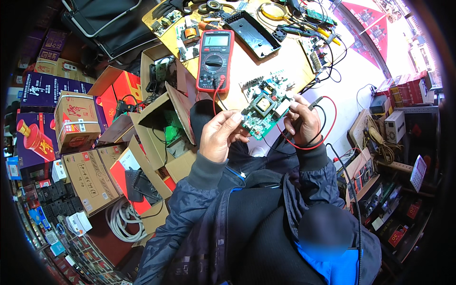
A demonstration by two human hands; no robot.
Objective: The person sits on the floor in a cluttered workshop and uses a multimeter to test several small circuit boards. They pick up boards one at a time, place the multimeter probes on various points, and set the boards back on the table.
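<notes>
A green circuit board (264, 107), crowded with capacitors, metal heat sinks and a yellow-cored transformer, is held up tilted over the near edge of the table. My left hand (221, 134) pinches its left corner between thumb and fingers. At its right edge, my right hand (304, 122) is closed around the multimeter's test probes (315, 102), with red and black leads looping past the wrist. The probe tips are not clear, nor whether these fingers also grip the board. Just beyond the left hand lies a red-and-grey multimeter (214, 61), a red lead plugged into it.
On the wooden table (247, 71) lie a black plastic housing (252, 34), other circuit boards (189, 38), cables and a yellow-rimmed magnifier (274, 11). Opened cardboard boxes (164, 114) crowd the left. A folding chair (102, 26) stands behind them. Shelves with equipment (394, 118) line the right.
</notes>
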